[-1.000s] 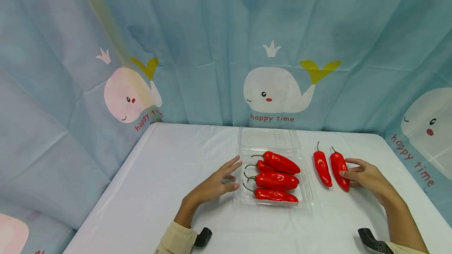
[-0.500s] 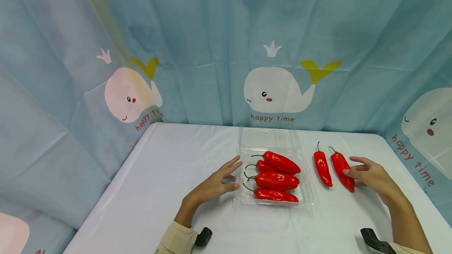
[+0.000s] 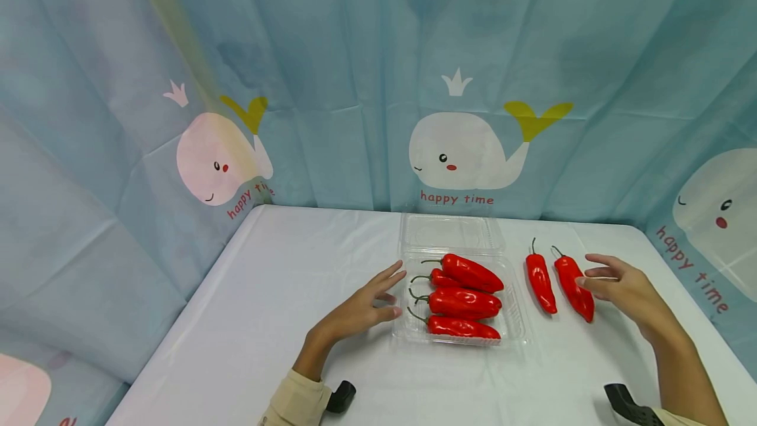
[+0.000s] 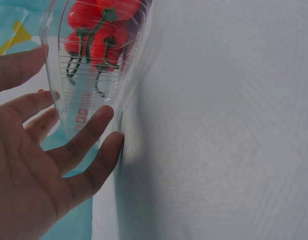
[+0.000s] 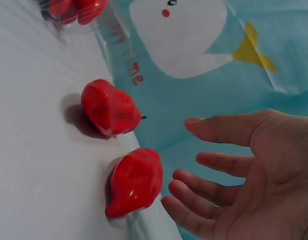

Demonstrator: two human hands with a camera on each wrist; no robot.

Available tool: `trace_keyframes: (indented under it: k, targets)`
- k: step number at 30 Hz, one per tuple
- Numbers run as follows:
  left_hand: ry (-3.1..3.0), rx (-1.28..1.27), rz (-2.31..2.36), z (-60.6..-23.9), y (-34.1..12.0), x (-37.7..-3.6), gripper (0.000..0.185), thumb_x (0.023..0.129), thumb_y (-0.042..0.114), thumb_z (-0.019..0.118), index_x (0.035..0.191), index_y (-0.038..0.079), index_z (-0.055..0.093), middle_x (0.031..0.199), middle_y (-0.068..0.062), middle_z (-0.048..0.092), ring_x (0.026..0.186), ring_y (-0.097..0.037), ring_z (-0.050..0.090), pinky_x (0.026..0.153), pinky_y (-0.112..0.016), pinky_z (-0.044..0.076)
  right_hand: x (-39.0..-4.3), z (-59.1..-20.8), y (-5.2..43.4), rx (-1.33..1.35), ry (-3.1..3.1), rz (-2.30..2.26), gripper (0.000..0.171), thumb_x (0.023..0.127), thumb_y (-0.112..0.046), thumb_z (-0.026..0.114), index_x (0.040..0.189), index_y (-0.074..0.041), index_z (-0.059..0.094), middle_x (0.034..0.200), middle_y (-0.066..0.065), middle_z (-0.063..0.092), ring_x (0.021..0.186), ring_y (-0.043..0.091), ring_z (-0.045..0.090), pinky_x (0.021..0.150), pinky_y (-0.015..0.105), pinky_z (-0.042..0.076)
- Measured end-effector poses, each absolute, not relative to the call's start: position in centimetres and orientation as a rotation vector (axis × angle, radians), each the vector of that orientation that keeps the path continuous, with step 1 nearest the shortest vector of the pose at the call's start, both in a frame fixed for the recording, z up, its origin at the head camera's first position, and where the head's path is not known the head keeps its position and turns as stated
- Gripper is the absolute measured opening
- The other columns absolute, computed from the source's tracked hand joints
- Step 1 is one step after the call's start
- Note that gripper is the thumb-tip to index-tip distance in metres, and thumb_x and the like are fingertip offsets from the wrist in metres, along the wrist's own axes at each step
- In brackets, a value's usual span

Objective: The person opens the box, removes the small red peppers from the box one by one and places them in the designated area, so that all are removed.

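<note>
Clock per head view, 12 = away from wearer. Right hand [image 3: 622, 294] was the closer of the two hands: fingers loosely extended, gripping nothing, just off the 3 o'clock flank of the outer red pepper [image 3: 573, 288]. So that pepper sat at its 9 o'clock. Thumb tip overlapped the pepper's edge in head view; the right wrist view looked like a small gap, so contact couldn't be confirmed. Left hand [image 3: 355, 307], fingers spread and also holding nothing, was at the 9 o'clock side of the clear container [image 3: 516, 307], fingertips at or just beside the wall. From there the outer pepper lay toward 3 o'clock, well apart, with the container in between. Outer pepper lay on the white table [image 3: 254, 327], long axis 11-to-5: stem to 11, tip to 5. Inner red pepper [image 3: 540, 283] was just beyond it at 9 o'clock, apart, nearly parallel but a bit straighter: stem near 12, tip between 5 and 6. Packed peppers [image 3: 464, 303] in the container ran crosswise, stems roughly 9 to 10, tips 3 to 4. Lid [image 3: 451, 234] was laid back at the container's 12; whale-print curtain [image 3: 331, 84] stood behind.
</note>
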State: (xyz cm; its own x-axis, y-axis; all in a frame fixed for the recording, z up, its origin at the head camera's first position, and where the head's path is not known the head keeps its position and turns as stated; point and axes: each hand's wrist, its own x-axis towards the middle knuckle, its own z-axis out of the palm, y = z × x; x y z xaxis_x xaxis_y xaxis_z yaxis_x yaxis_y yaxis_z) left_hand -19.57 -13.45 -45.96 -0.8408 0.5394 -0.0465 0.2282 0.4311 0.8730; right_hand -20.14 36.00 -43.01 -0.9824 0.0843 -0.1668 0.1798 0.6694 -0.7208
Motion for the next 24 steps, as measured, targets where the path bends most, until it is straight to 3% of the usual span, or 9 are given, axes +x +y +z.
trace_keyframes:
  k: [5, 8, 16, 24]
  targets:
    - [2.372, 0.654, 1.369, -46.0, -13.4, -19.6, 0.073, 0.102, 0.027, 0.065, 0.168, 0.018, 0.034, 0.178, 0.008, 0.017, 0.133, -0.031, 0.061, 0.104, -0.055, 0.056, -19.8, -42.2, 35.3, 0.208, 2.778, -1.213, 0.082, 0.106, -0.04, 0.063, 0.163, 0.005, 0.027, 0.151, 0.043, 0.042, 0.13, 0.058, 0.05, 0.1, 0.073, 0.05]
    - [2.37, 0.655, 1.37, -46.0, -13.4, -19.6, 0.073, 0.103, 0.026, 0.065, 0.168, 0.018, 0.034, 0.178, 0.008, 0.017, 0.133, -0.031, 0.061, 0.104, -0.055, 0.056, -19.6, -41.8, 34.7, 0.176, 2.776, -1.237, 0.081, 0.106, -0.04, 0.063, 0.163, 0.004, 0.028, 0.152, 0.042, 0.043, 0.132, 0.058, 0.049, 0.102, 0.076, 0.046]
    - [2.371, 0.655, 1.369, -46.0, -13.5, -19.5, 0.073, 0.103, 0.027, 0.065, 0.168, 0.018, 0.034, 0.178, 0.007, 0.017, 0.133, -0.031, 0.061, 0.104, -0.055, 0.056, -19.1, -41.1, 33.1, 0.071, 2.804, -1.284, 0.078, 0.105, -0.036, 0.066, 0.163, 0.001, 0.032, 0.15, 0.039, 0.048, 0.131, 0.056, 0.052, 0.104, 0.074, 0.045]
    - [2.369, 0.663, 1.372, -46.0, -13.5, -19.5, 0.073, 0.103, 0.027, 0.065, 0.168, 0.017, 0.034, 0.178, 0.007, 0.017, 0.134, -0.032, 0.061, 0.104, -0.055, 0.055, -18.7, -40.3, 31.3, -0.014, 2.813, -1.299, 0.076, 0.103, -0.035, 0.069, 0.163, -0.004, 0.035, 0.149, 0.033, 0.052, 0.13, 0.049, 0.053, 0.099, 0.067, 0.054]
